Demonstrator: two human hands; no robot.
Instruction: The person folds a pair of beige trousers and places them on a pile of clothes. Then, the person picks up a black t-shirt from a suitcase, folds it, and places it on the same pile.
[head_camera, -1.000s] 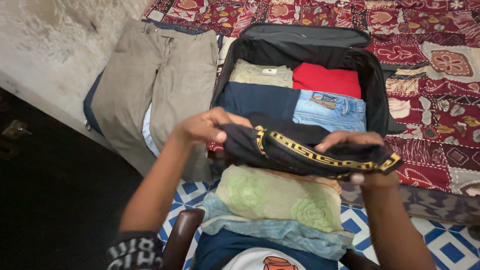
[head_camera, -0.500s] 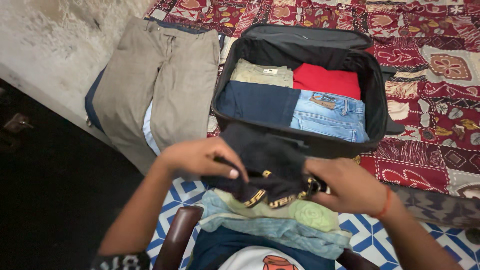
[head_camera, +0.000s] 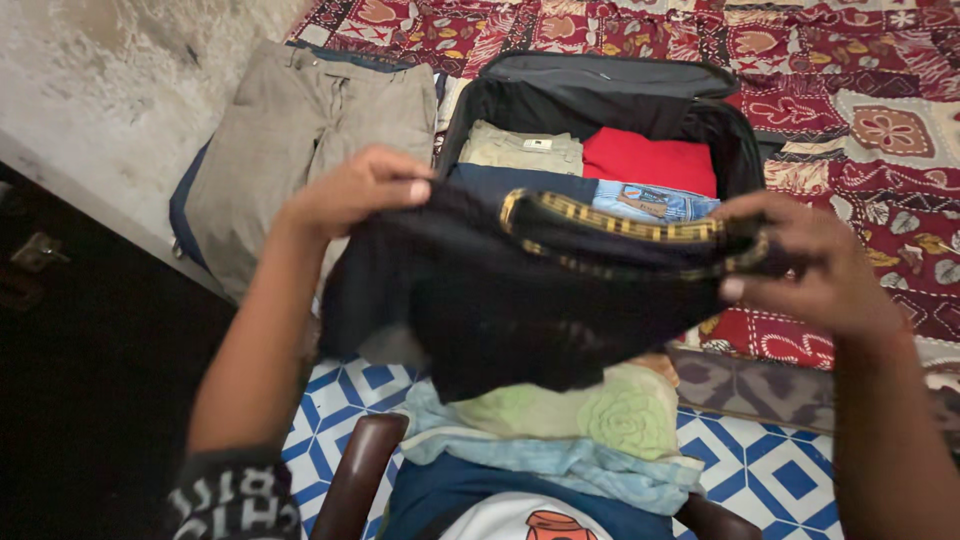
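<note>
My left hand (head_camera: 352, 190) and my right hand (head_camera: 815, 265) hold up a black garment (head_camera: 510, 300) with a gold patterned waistband, spread between them at chest height. It hangs in front of an open black suitcase (head_camera: 745, 150) lying on the bed. Inside the suitcase I see folded clothes: a beige piece (head_camera: 522, 148), a red piece (head_camera: 650, 160), a navy piece (head_camera: 480, 178) and blue jeans (head_camera: 655, 200), partly hidden by the garment.
Khaki trousers (head_camera: 300, 140) lie flat on the bed left of the suitcase. A red patterned bedspread (head_camera: 880, 110) covers the bed. A stack of folded clothes (head_camera: 560, 440) rests on a chair below my hands. Blue and white tiles (head_camera: 780, 470) cover the floor.
Both hands rose and moved apart, lifting the black garment from the stack on the chair and spreading it open in front of the suitcase.
</note>
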